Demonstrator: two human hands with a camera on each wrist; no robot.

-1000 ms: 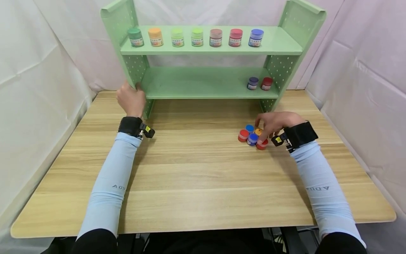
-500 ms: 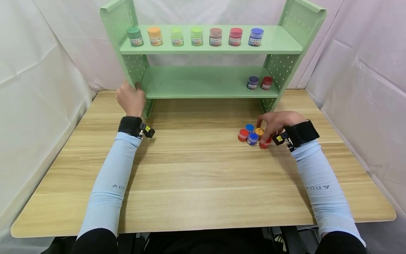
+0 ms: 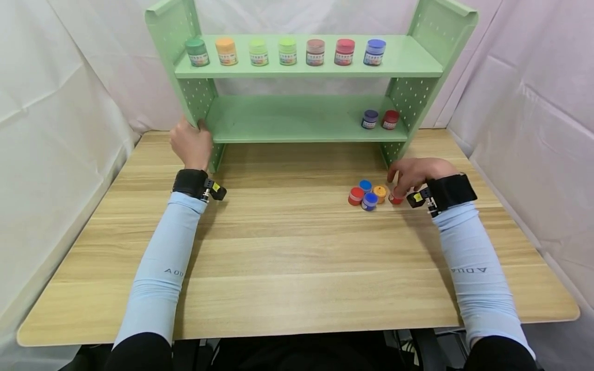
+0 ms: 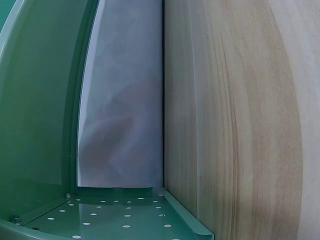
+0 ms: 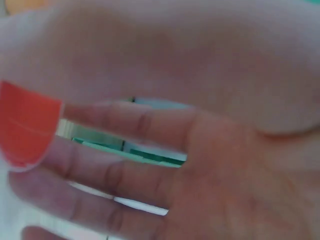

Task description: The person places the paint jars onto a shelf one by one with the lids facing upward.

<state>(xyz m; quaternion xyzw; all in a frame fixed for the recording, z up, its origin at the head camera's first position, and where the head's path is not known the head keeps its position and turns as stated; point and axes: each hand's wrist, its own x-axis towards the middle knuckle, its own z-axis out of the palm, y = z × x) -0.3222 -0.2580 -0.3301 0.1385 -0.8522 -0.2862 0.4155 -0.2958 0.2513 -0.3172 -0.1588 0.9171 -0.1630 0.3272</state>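
Observation:
My right hand (image 3: 419,172) pinches a small red paint jar (image 3: 396,198) between thumb and fingertips, low over the table at the right. In the right wrist view, the jar's red face (image 5: 30,125) shows between the thumb and the fingers. Just left of it stand an orange-lidded jar (image 3: 380,192), two blue-lidded jars, one the near jar (image 3: 369,200) and one the far jar (image 3: 365,186), and another red jar (image 3: 356,196). My left hand (image 3: 192,146) grips the left side panel of the green shelf (image 3: 306,119), its fingers partly hidden behind the panel.
Several paint jars with coloured lids, such as a dark green jar (image 3: 197,52), stand in a row on the upper board. A dark purple jar (image 3: 369,119) and a dark red jar (image 3: 391,119) sit at the right of the lower board. White cloth (image 3: 55,103) hangs around the table.
My right hand has drawn the red jar away from the cluster, to the right and slightly towards the shelf. My left hand has stayed on the panel.

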